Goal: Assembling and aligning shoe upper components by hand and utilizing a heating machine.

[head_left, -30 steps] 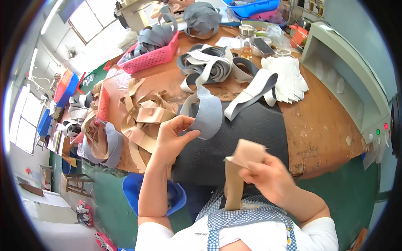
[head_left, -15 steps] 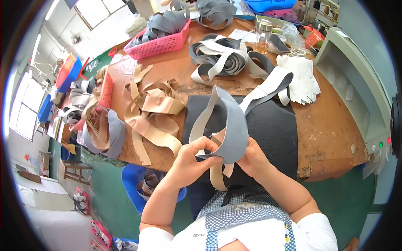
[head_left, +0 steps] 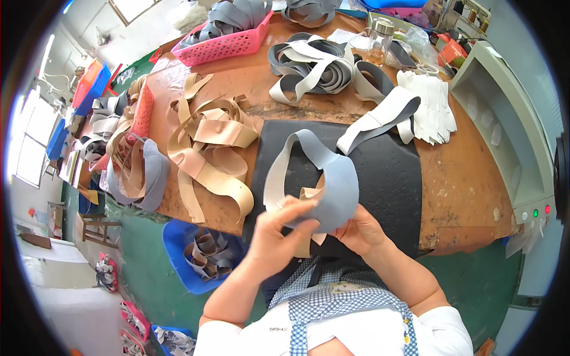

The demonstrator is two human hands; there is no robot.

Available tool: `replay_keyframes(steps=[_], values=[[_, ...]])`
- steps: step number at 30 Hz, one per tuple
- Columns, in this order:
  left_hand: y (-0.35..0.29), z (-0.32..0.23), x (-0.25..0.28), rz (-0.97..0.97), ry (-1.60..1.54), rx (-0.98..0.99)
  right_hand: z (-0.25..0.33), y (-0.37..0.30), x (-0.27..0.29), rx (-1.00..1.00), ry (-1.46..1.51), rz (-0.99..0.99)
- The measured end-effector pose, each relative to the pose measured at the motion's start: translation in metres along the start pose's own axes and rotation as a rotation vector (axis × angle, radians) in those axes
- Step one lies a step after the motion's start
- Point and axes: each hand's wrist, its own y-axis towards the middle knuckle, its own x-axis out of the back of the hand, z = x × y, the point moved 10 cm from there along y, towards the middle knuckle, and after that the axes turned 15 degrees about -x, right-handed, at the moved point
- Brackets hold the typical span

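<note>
Over a black mat (head_left: 392,184) I hold a looped grey-blue fabric band (head_left: 338,184) with a pale inner side. My left hand (head_left: 276,228) is slightly blurred and has its thumb and fingers closed on the band's near left edge. At the lower right of the loop, my right hand (head_left: 361,230) grips the same band, its fingertips partly hidden behind it. A tan strip (head_left: 310,193) shows through the loop and hangs below it; I cannot tell whether it is joined to the band. To the left lies a loose pile of tan strips (head_left: 205,163).
Coiled grey-and-white strip (head_left: 314,68) and stacked white pieces (head_left: 430,110) lie at the back, near a glass bottle (head_left: 379,44). A pink basket (head_left: 225,47) holds grey bands. A blue tub (head_left: 178,261) stands below the table's left edge. A grey-green machine housing (head_left: 504,124) borders the right.
The band has tilted, its outer face turning more toward me. The long grey-and-white strip behind now shows its end separate from it. My view has shifted slightly.
</note>
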Motion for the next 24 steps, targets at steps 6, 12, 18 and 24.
replay_keyframes(steps=[6,12,18,24], values=[[0.085,-0.026,0.077,-0.122,0.015,-0.005,-0.030,-0.027,-0.045,-0.194,-0.096,-0.046],[0.135,-0.059,0.077,0.006,-0.034,-0.013,-0.007,-0.057,-0.089,-0.135,-0.148,0.148],[0.103,-0.055,0.022,0.290,0.209,-0.104,-0.025,0.011,-0.028,-0.161,0.034,-0.041],[0.037,-0.041,0.008,0.185,0.405,-0.125,-0.007,0.016,-0.046,0.101,-0.061,0.224]])
